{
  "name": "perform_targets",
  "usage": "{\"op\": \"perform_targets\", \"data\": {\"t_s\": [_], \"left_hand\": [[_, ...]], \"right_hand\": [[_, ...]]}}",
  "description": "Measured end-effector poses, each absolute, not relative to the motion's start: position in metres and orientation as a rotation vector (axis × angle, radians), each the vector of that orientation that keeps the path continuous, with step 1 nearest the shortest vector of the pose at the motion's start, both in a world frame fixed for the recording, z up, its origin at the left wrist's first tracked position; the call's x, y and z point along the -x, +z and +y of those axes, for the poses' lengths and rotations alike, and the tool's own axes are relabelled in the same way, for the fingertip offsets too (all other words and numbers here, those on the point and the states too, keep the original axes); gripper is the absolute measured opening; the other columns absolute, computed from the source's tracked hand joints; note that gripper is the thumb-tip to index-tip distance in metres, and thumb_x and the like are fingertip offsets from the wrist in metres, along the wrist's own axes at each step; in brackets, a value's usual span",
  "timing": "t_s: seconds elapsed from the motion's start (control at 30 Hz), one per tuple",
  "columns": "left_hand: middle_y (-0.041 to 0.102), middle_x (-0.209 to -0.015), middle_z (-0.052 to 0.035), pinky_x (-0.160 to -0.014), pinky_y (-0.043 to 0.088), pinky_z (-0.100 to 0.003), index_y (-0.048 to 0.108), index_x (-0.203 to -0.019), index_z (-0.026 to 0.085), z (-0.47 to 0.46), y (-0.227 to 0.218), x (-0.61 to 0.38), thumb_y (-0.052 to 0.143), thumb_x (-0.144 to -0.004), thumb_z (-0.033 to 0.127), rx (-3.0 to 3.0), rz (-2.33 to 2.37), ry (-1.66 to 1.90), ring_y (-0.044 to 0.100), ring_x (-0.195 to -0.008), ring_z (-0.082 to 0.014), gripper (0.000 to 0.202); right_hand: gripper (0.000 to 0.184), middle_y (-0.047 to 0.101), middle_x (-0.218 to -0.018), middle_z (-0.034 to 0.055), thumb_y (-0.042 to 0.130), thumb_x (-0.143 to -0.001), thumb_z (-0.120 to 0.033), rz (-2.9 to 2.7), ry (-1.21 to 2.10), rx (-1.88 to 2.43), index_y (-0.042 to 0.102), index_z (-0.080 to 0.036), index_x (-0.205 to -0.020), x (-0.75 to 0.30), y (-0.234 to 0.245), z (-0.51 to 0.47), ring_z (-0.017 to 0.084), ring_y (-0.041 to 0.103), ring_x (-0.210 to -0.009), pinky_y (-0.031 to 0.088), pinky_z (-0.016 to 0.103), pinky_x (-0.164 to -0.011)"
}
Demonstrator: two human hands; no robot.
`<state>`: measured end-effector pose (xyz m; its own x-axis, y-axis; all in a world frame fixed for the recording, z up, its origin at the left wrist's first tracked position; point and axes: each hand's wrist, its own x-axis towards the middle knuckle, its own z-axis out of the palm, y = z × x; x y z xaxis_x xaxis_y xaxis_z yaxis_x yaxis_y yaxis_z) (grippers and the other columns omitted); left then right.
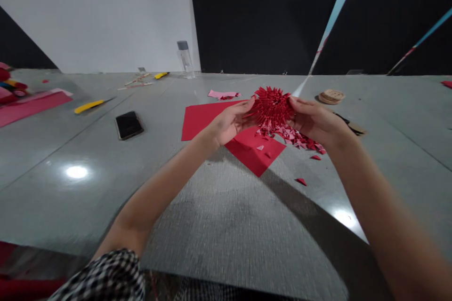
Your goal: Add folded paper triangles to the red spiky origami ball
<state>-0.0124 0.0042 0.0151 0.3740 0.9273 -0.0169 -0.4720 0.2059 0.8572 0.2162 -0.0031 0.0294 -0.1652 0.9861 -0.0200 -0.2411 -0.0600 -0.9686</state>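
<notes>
Red spiky piece (273,108) is held up over the table (197,225), between both hands. At the far left, a deep pink sheet (35,107) is laid flat. Next to be seen are a yellow cutter (92,105) and a dark phone (129,125). Farther back, a clear bottle (186,62) with a grey cap is stood near the wall. In the middle, red paper (197,120) is spread out. One side of the spiky piece is pinched by the left hand (233,121). Below it, little red and pink bits (296,137) are scattered. Its other side is gripped by the right hand (314,120). Behind that hand, flat round discs (331,96) are piled up.
</notes>
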Motion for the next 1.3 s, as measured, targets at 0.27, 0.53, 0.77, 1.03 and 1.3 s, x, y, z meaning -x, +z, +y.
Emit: {"op": "perform_targets", "data": {"t_s": [0.27,0.53,0.77,1.03,1.3], "left_hand": [[0.081,-0.094,-0.001,-0.109,0.054,-0.031,0.079,-0.091,0.018,0.004,0.014,0.011,0.069,-0.096,0.016,-0.795,0.625,1.082,0.074,-0.092,-0.0125,0.012],[0.081,-0.106,-0.007,-0.112,0.057,-0.042,0.077,-0.089,0.021,0.012,0.008,0.014,0.076,-0.091,0.035,-0.897,0.725,1.115,0.071,-0.121,-0.0253,0.014],[0.079,-0.115,-0.0086,-0.111,0.058,-0.04,0.079,-0.094,0.02,0.01,0.011,0.015,0.083,-0.083,0.032,-0.948,0.666,1.094,0.066,-0.131,-0.0282,0.017],[0.081,-0.108,-0.0065,-0.113,0.056,-0.038,0.08,-0.089,0.019,0.008,0.013,0.011,0.077,-0.089,0.022,-0.917,0.67,1.125,0.067,-0.131,-0.0251,0.005],[0.081,-0.116,-0.0052,-0.112,0.055,-0.039,0.081,-0.095,0.021,0.007,0.005,0.009,0.092,-0.075,0.033,-1.104,0.532,1.033,0.074,-0.118,-0.0244,0.026]], "right_hand": [[0.015,0.075,-0.097,-0.0004,0.083,-0.082,-0.038,-1.02,1.43,1.027,0.073,-0.029,-0.089,-0.213,0.028,-0.001,0.015,0.071,-0.092,0.062,0.022,-0.074],[0.027,0.076,-0.098,0.0021,0.091,-0.071,-0.044,-1.127,1.381,1.082,0.073,-0.031,-0.087,-0.213,0.027,-0.001,0.024,0.073,-0.109,0.067,0.034,-0.088],[0.026,0.075,-0.106,0.0028,0.088,-0.075,-0.049,-1.255,1.374,1.019,0.071,-0.031,-0.084,-0.212,0.021,0.001,0.024,0.07,-0.117,0.068,0.031,-0.091],[0.02,0.072,-0.093,-0.0005,0.089,-0.073,-0.029,-1.074,1.455,1.034,0.07,-0.029,-0.08,-0.209,0.023,-0.001,0.017,0.069,-0.11,0.064,0.024,-0.095],[0.029,0.063,-0.079,-0.0029,0.094,-0.063,-0.025,-1.034,1.408,1.014,0.069,-0.029,-0.078,-0.198,0.028,-0.009,0.013,0.067,-0.094,0.06,0.022,-0.09]]}}
